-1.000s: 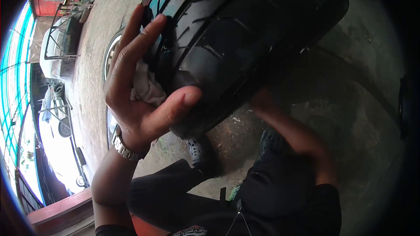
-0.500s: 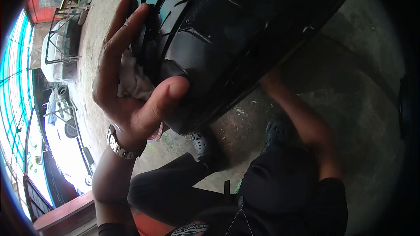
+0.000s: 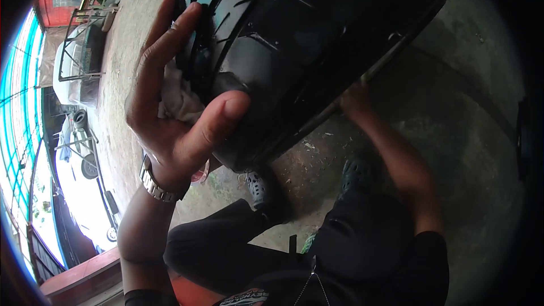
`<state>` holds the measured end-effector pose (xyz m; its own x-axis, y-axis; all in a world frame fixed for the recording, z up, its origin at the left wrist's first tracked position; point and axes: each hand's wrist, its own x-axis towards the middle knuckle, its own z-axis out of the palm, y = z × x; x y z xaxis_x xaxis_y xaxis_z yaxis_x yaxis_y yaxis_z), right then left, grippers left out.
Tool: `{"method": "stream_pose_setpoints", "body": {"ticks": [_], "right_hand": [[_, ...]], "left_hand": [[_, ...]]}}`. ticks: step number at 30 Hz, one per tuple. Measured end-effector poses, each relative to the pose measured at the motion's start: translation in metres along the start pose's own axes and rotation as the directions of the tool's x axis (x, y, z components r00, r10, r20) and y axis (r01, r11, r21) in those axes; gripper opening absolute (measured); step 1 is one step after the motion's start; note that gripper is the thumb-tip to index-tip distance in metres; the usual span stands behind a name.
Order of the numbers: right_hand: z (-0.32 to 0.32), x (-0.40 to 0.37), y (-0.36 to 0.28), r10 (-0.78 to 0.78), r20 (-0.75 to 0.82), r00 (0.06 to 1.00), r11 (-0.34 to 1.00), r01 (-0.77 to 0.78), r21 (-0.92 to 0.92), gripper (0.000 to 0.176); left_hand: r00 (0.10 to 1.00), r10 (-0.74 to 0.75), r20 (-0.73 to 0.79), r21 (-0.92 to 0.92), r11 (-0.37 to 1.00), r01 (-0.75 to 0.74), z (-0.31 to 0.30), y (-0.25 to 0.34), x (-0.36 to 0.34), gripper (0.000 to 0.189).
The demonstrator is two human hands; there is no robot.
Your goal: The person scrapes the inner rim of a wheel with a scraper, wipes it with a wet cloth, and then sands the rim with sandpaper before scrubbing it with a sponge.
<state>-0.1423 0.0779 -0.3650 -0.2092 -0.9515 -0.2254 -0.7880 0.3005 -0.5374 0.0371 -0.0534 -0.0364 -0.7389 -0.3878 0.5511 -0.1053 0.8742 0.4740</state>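
A large black tire (image 3: 306,39) with a wet, shiny tread fills the upper middle of the view. On its left edge, my left hand (image 3: 175,90) presses a crumpled whitish cloth (image 3: 178,96) against the rubber, thumb on the tread and fingers bent round the side. The wrist carries a metal watch. Under the tire's lower right edge is my right hand (image 3: 356,102), its fingers closed at the rim and partly hidden in shadow.
My dark clogs (image 3: 258,190) stand on the stained concrete floor (image 3: 309,164) below the tire. A covered vehicle (image 3: 71,73), metal frames and a wheel (image 3: 89,167) are at the left. A red surface (image 3: 195,292) lies beneath my legs.
My left hand and the cloth have shifted slightly right. My right hand has moved slightly, its fingers now showing more at the tire's lower edge.
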Motion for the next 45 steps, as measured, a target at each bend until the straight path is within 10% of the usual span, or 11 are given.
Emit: {"method": "stream_pose_setpoints", "body": {"ticks": [6,9,13,17,22,27,29,32,37,40,45], "right_hand": [[0.045,-0.027,-0.050,-0.147,-0.295,0.944,0.959,0.209,0.191,0.059],[0.022,0.010,0.040,-0.254,-0.323,0.912,0.945,0.162,-0.285,0.060],[0.019,0.007,-0.002,-0.124,-0.215,0.969,0.983,0.090,-0.160,0.055],[0.016,-0.013,-0.019,-0.445,-0.341,0.828,0.894,0.387,-0.227,0.044],[-0.006,0.027,0.032,-0.035,-0.263,0.964,0.963,-0.038,-0.269,0.041],[0.026,0.000,-0.020,-0.425,-0.407,0.808,0.905,0.384,-0.183,0.037],[0.012,0.030,0.051,-0.344,-0.319,0.883,0.890,0.199,-0.409,0.040],[-0.012,0.031,0.028,-0.058,-0.169,0.984,0.991,0.037,-0.129,0.041],[0.032,-0.003,-0.023,-0.463,-0.417,0.782,0.867,0.498,-0.031,0.037],[0.003,0.030,0.048,-0.109,-0.127,0.986,0.991,0.117,0.059,0.042],[0.044,0.008,-0.057,-0.186,-0.243,0.952,0.956,0.233,0.181,0.041]], "left_hand": [[1.000,0.003,-0.004,0.025,1.000,-0.003,-0.001,0.001,0.000,0.089],[0.997,0.081,-0.015,0.011,0.997,-0.081,-0.002,-0.009,-0.001,0.085],[0.995,0.080,-0.059,-0.008,0.997,-0.081,0.003,-0.002,0.006,0.082],[0.997,0.059,-0.047,-0.028,0.998,-0.060,0.003,0.004,0.006,0.081],[1.000,-0.014,-0.024,-0.002,1.000,0.014,0.002,0.019,0.005,0.083],[0.999,-0.014,-0.030,-0.092,0.996,0.012,0.000,0.001,0.001,0.082],[0.999,0.012,-0.039,-0.087,0.996,-0.016,0.000,-0.001,0.000,0.079],[0.999,-0.001,-0.051,-0.001,1.000,0.001,-0.002,-0.004,-0.002,0.079],[0.999,0.003,-0.052,0.021,1.000,-0.001,-0.001,-0.001,0.000,0.076],[0.992,-0.004,-0.129,0.103,0.995,0.017,0.013,0.007,0.005,0.074],[0.997,0.075,0.009,0.032,0.997,-0.075,-0.009,-0.021,0.015,0.069]]}}
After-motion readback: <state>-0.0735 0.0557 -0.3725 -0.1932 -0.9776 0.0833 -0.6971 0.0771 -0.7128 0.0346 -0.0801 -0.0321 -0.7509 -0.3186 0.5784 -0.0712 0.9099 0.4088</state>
